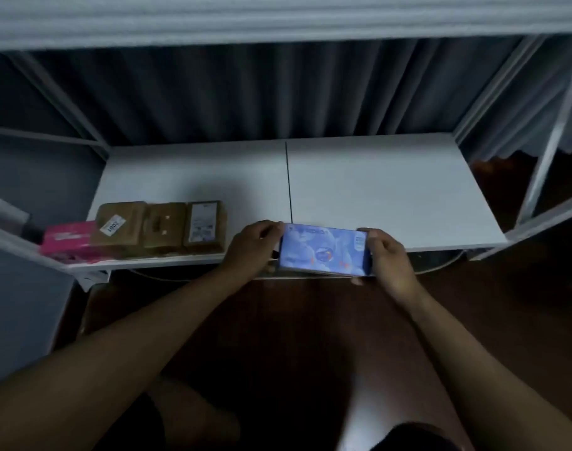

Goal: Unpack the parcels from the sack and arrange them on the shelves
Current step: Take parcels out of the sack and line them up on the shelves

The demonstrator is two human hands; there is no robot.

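Note:
A flat blue parcel (323, 249) with a cloud-like print hangs at the front edge of the white shelf (375, 190). My left hand (252, 247) grips its left end and my right hand (387, 255) grips its right end. On the shelf's left part stands a row of parcels: a pink box (68, 240), then three brown ones (120, 227) (164, 227) (206, 226) with labels. The sack is out of view.
A white metal frame (545, 157) bounds the shelf on both sides, with another board (278, 14) overhead. Grey curtain (262, 92) hangs behind. Dark wooden floor (294, 336) lies below, and my knees show at the bottom.

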